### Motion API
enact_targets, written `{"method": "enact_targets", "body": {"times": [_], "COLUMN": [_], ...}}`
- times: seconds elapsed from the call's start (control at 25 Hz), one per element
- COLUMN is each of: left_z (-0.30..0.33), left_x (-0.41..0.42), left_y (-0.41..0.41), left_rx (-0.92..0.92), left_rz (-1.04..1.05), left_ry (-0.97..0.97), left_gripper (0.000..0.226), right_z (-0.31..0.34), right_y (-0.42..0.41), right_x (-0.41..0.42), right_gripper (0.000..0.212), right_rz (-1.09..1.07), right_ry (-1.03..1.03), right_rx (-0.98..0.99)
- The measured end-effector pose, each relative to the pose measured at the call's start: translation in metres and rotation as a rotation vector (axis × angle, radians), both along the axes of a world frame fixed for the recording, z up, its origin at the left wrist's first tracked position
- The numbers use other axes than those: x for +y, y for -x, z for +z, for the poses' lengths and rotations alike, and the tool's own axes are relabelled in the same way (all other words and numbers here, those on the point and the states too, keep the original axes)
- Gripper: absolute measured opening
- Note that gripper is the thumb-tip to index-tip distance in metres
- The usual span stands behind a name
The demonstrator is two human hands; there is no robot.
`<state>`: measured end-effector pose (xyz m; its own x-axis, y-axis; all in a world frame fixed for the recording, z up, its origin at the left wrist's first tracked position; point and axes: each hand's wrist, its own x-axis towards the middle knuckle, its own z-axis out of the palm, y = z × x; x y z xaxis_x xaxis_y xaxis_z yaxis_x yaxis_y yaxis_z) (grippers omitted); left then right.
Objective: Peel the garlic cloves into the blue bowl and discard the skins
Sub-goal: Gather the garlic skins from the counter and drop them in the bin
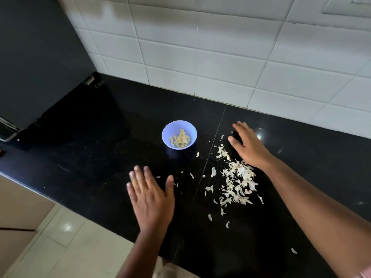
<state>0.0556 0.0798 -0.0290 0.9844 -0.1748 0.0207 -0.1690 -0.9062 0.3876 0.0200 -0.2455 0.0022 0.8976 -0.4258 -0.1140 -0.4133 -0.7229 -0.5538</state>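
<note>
- Peeled garlic sits in blue bowl, centre of counter.
- Both hands flat, fingers straight, holding nothing: left hand near edge, right hand behind skins.
- Best approach imo: sweep skins w/ right hand toward left, cupped at edge.

1. My right hand covers part of the garlic skins; whether it presses on the black counter I can't tell
2. My left hand is motion-blurred at the fingertips
3. A grey object is cut off at the left edge
</note>
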Motion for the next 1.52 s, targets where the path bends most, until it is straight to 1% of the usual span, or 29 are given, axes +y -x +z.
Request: {"method": "enact_targets", "body": {"times": [0.04,0.08,0.12,0.2,0.28,0.36,0.44,0.48,0.56,0.6,0.68,0.76,0.84,0.88,0.96,1.0,1.04,1.08,1.12,1.16,1.2,1.24,1.28,1.32,1.36,1.4,1.44,1.48,1.52], "left_z": [-0.002,-0.002,-0.002,0.0,-0.002,0.0,0.006,0.007,0.004,0.002,0.0,-0.001,0.003,0.005,0.005,0.003,0.0,-0.002,-0.004,-0.006,-0.008,-0.009,-0.007,-0.003,0.0,0.005,0.009,0.011,0.011], "left_x": [0.001,-0.003,-0.013,-0.04,-0.063,-0.076,-0.073,-0.067,-0.049,-0.039,-0.027,-0.032,-0.057,-0.072,-0.101,-0.109,-0.113,-0.112,-0.108,-0.102,-0.094,-0.087,-0.08,-0.074,-0.067,-0.06,-0.052,-0.044,-0.038], "left_y": [-0.004,-0.005,-0.003,0.015,0.04,0.066,0.08,0.083,0.084,0.081,0.064,0.04,0.019,0.013,0.017,0.024,0.033,0.041,0.047,0.051,0.054,0.056,0.057,0.057,0.056,0.054,0.048,0.041,0.032], "left_rx": [0.089,0.136,0.146,0.114,0.077,0.116,0.19,0.186,0.104,0.076,0.09,0.127,0.147,0.156,0.133,0.122,0.13,0.151,0.175,0.188,0.169,0.137,0.117,0.097,0.049,-0.02,-0.087,-0.128,-0.133], "left_rz": [0.0,-0.046,-0.124,-0.306,-0.466,-0.635,-0.713,-0.686,-0.524,-0.432,-0.306,-0.257,-0.267,-0.31,-0.482,-0.574,-0.637,-0.653,-0.624,-0.572,-0.513,-0.449,-0.386,-0.33,-0.283,-0.244,-0.202,-0.156,-0.111], "left_ry": [-0.076,-0.131,-0.167,-0.202,-0.181,-0.077,0.092,0.161,0.196,0.175,0.093,0.009,-0.031,-0.039,-0.03,0.001,0.06,0.168,0.312,0.458,0.57,0.631,0.657,0.666,0.665,0.667,0.665,0.638,0.569], "left_gripper": [0.102,0.105,0.105,0.106,0.108,0.103,0.094,0.09,0.086,0.087,0.094,0.1,0.106,0.106,0.1,0.097,0.092,0.085,0.074,0.057,0.038,0.022,0.013,0.011,0.019,0.029,0.034,0.034,0.032], "right_z": [-0.005,-0.01,-0.012,-0.013,-0.009,-0.007,-0.001,0.001,0.005,0.003,-0.008,-0.024,-0.036,-0.038,-0.036,-0.032,-0.029,-0.025,-0.019,-0.013,-0.008,-0.005,-0.005,-0.005,-0.005,-0.007,-0.01,-0.014,-0.02], "right_y": [-0.006,-0.009,-0.009,0.006,0.036,0.072,0.102,0.115,0.142,0.155,0.185,0.207,0.209,0.199,0.167,0.15,0.137,0.127,0.119,0.112,0.103,0.091,0.077,0.06,0.043,0.028,0.017,0.013,0.014], "right_x": [0.001,0.004,0.011,0.029,0.047,0.053,0.045,0.035,0.014,0.006,0.004,0.025,0.053,0.065,0.084,0.092,0.099,0.103,0.102,0.097,0.089,0.078,0.066,0.053,0.042,0.033,0.028,0.027,0.027], "right_gripper": [0.075,0.081,0.08,0.071,0.059,0.053,0.051,0.052,0.056,0.058,0.069,0.084,0.089,0.088,0.086,0.082,0.076,0.065,0.053,0.041,0.03,0.021,0.013,0.011,0.013,0.021,0.035,0.05,0.062], "right_rz": [0.05,0.134,0.234,0.428,0.537,0.522,0.386,0.294,0.07,-0.039,-0.184,-0.198,-0.154,-0.14,-0.095,-0.06,-0.038,-0.05,-0.094,-0.158,-0.227,-0.271,-0.277,-0.248,-0.191,-0.113,-0.017,0.093,0.202], "right_ry": [0.036,0.096,0.146,0.142,0.033,-0.121,-0.272,-0.306,-0.256,-0.214,-0.145,-0.017,0.145,0.178,0.141,0.074,-0.044,-0.219,-0.372,-0.441,-0.426,-0.364,-0.294,-0.249,-0.227,-0.214,-0.188,-0.138,-0.066], "right_rx": [0.051,0.072,0.072,0.055,0.059,0.057,0.034,0.002,-0.043,-0.049,-0.043,-0.015,0.038,0.037,-0.023,-0.072,-0.125,-0.197,-0.295,-0.412,-0.495,-0.529,-0.521,-0.49,-0.431,-0.339,-0.223,-0.115,-0.033]}}
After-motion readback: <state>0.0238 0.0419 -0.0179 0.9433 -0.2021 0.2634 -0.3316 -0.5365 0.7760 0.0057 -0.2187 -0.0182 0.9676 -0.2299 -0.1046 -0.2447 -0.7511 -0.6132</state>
